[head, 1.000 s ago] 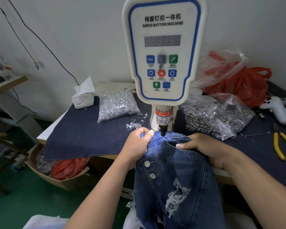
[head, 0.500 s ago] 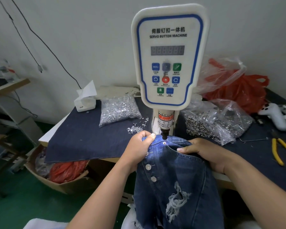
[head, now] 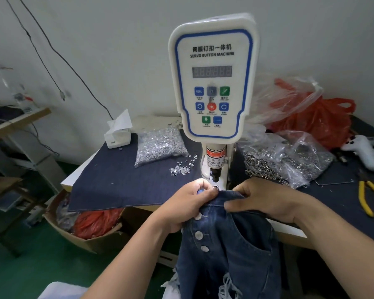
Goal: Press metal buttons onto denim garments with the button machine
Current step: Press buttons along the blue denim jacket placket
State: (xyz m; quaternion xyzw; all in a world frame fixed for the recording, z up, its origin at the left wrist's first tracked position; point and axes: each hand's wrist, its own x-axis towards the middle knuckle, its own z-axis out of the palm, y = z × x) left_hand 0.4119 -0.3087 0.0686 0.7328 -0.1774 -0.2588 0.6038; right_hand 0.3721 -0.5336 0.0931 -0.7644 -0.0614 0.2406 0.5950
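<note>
A white servo button machine (head: 213,83) stands at the table's front, its black punch head (head: 214,174) just above the waistband of dark blue ripped denim shorts (head: 229,240). A round metal button (head: 215,187) sits at the waistband's top edge under the punch. Three silver buttons (head: 198,234) run down the fly. My left hand (head: 186,203) pinches the waistband left of the punch. My right hand (head: 266,199) grips the waistband on the right, fingers curled over the cloth.
Dark denim cloth (head: 117,180) covers the table. A clear bag of silver tacks (head: 160,145) lies left of the machine, loose tacks (head: 181,168) beside it. A bag of button caps (head: 283,160) and yellow pliers (head: 367,197) lie right. A cardboard box (head: 78,231) sits below left.
The view has tilted down and drawn back. The waistband has come away from the punch, and a metal button now shows on its top edge. Both hands keep their hold.
</note>
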